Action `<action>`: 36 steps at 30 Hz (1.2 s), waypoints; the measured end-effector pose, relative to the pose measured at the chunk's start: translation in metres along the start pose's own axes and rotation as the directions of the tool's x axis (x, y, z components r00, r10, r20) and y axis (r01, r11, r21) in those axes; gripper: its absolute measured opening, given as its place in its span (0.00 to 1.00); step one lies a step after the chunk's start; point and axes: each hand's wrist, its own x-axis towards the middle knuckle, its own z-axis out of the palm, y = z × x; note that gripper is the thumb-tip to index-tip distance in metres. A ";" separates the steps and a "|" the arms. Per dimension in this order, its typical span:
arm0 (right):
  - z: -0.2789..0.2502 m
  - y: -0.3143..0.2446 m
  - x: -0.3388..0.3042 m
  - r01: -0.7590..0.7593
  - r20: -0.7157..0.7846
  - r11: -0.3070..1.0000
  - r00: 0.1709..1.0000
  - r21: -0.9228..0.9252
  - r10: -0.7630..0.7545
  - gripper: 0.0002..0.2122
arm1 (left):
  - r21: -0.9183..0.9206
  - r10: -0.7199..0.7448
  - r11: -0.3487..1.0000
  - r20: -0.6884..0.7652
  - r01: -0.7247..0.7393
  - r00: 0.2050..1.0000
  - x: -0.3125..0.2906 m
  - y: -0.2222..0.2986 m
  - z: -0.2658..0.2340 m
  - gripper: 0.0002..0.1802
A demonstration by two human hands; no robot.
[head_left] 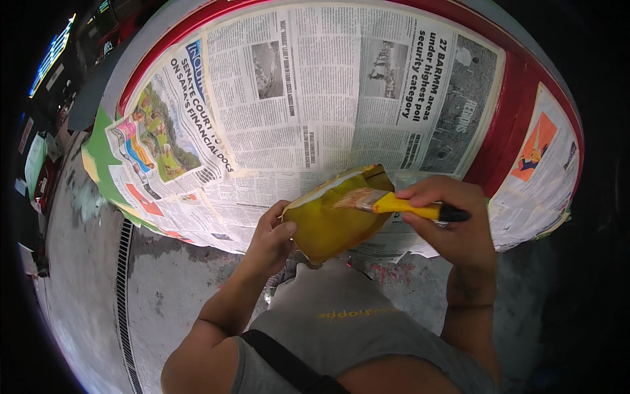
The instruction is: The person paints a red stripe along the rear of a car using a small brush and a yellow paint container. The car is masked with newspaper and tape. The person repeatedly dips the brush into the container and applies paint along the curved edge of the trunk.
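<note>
My left hand [270, 238] grips the left edge of a yellow, open-topped container [328, 236], its thumb on the near side and the other fingers mostly hidden. The inside looks stained yellow; I cannot tell how much liquid it holds. My right hand [454, 220] is closed around a paintbrush [388, 203] with a yellow handle and black end. The brush lies nearly level, its pale bristles over the container's inside. Right beyond both hands is a large curved body panel covered with newspaper sheets [289, 131].
Glossy red strips [508, 134] border the newspaper at the top and right. Green masking sheet [98, 148] shows on the left side. Below lies a grey concrete floor [170, 282] with red spatters, and a drain grate [123, 262] runs along the left. Other vehicles stand in the dark far left.
</note>
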 end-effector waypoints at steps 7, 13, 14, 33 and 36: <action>0.037 0.006 -0.001 -0.135 0.211 0.957 0.958 -0.257 0.192 0.09 | 0.044 -0.038 0.998 0.002 0.038 0.999 0.004 0.002 0.012 0.33; 0.033 0.048 -0.030 -0.405 -0.120 0.859 0.881 0.314 0.459 0.08 | 0.043 -0.093 0.995 -0.014 0.093 0.996 -0.001 -0.006 0.008 0.31; 0.033 0.057 -0.036 -0.379 -0.168 0.815 0.856 0.438 0.488 0.08 | 0.037 -0.098 0.995 -0.003 0.098 0.995 -0.002 -0.006 0.008 0.31; 0.039 0.049 -0.042 0.353 -0.488 0.337 0.637 0.873 0.597 0.03 | -0.037 -0.058 0.997 0.157 0.065 0.986 0.002 -0.005 0.010 0.48; 0.022 0.034 0.021 0.489 -0.735 0.589 0.609 0.644 0.298 0.04 | -0.066 -0.088 0.993 0.181 0.101 0.979 -0.002 -0.003 0.005 0.51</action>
